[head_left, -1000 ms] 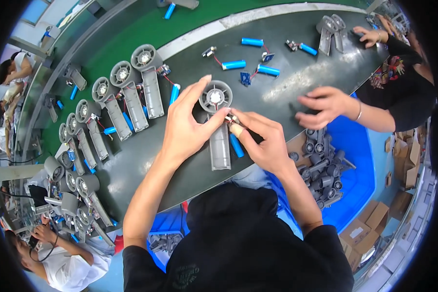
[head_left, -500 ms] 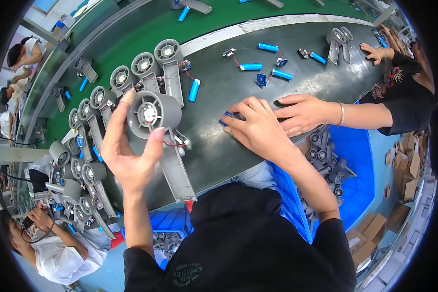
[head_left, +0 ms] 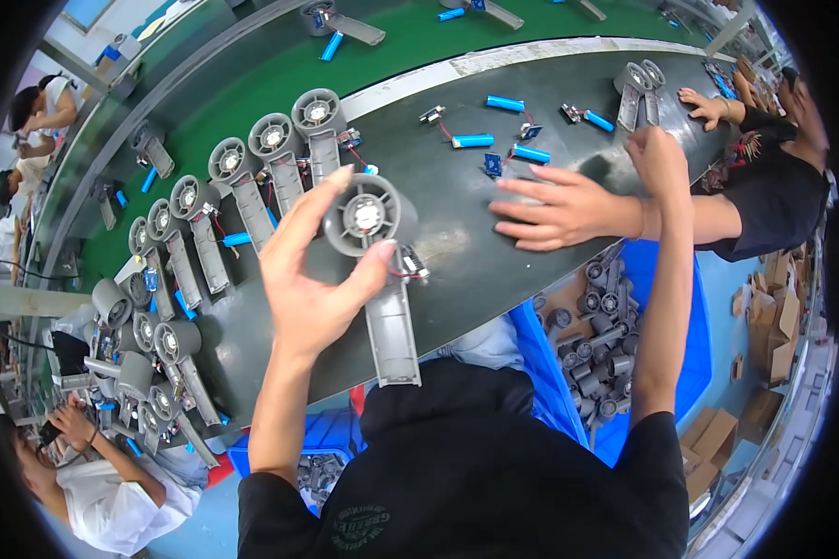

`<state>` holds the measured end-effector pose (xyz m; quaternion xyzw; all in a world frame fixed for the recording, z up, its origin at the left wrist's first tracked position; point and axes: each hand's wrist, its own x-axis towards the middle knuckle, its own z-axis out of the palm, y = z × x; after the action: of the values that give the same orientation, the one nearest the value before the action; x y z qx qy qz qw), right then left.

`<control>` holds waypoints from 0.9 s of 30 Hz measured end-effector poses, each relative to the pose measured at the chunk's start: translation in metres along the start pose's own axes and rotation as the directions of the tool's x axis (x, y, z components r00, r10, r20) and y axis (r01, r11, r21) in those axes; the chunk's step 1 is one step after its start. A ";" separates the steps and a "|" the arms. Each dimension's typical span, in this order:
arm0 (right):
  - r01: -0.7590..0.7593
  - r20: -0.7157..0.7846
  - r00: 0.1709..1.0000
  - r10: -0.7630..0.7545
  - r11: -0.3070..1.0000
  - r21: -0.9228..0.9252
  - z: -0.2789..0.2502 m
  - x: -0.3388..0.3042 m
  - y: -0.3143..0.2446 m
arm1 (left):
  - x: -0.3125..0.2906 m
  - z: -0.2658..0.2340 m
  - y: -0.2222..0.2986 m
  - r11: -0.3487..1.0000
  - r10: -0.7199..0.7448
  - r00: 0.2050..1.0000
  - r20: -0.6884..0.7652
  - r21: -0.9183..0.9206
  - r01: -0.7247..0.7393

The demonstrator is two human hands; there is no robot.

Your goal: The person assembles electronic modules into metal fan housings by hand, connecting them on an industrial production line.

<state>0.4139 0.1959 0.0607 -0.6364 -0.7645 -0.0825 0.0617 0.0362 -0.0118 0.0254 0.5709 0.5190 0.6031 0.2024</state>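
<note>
My left hand (head_left: pixel 312 279) grips a grey fan housing (head_left: pixel 370 216) by its round rim, thumb on one side and fingers on the other. Its long open handle shell (head_left: pixel 393 331) points toward me, with a small metal-and-wire part (head_left: pixel 412 264) at the joint. Over at the right, my right hand (head_left: pixel 657 160) is raised above a co-worker's forearm, fingers curled; what they hold, if anything, is hidden. Just beyond it stand two grey fan housings (head_left: pixel 632 82). A co-worker's hand (head_left: pixel 569 210) lies flat on the dark table (head_left: pixel 457 279).
Blue battery cells (head_left: pixel 474 141) with wires and small circuit boards (head_left: pixel 492 165) lie mid-table. Fan housings (head_left: pixel 272 137) line the left side, beside a green conveyor (head_left: pixel 242 65). Below the table edge, a blue bin (head_left: pixel 690 317) contains several grey housings. Another person's hand (head_left: pixel 708 107) rests far right.
My left hand has moved right with the fan housing. My right hand has left the small blue board's spot, swinging up and right; that board no longer shows there. The co-worker's hand shifted slightly.
</note>
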 end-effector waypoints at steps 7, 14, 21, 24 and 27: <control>-0.003 -0.241 0.970 0.030 0.994 0.110 -0.018 -0.017 -0.003 | 0.000 0.020 -0.007 0.993 -0.095 0.994 0.056 -0.068 0.099; 0.091 0.023 0.962 -0.272 0.399 0.912 -0.015 -0.123 -0.134 | -0.002 0.038 -0.011 0.999 -0.033 0.997 0.065 -0.027 0.035; -0.119 0.129 0.969 -0.209 0.060 0.991 0.031 -0.156 -0.169 | -0.001 0.046 -0.017 1.000 -0.023 0.996 0.088 -0.004 0.024; -0.183 0.197 0.962 -0.188 0.092 0.979 0.035 -0.161 -0.167 | -0.003 0.047 -0.018 0.985 0.010 0.983 0.185 0.167 -0.041; -0.263 0.274 0.948 -0.162 0.086 0.961 0.030 -0.167 -0.169 | -0.008 0.052 -0.010 0.925 0.065 0.977 0.202 0.355 -0.135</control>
<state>0.2790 0.0117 -0.0102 -0.4563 -0.5934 0.5588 0.3568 0.0813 0.0058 0.0029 0.6784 0.5712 0.4490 0.1090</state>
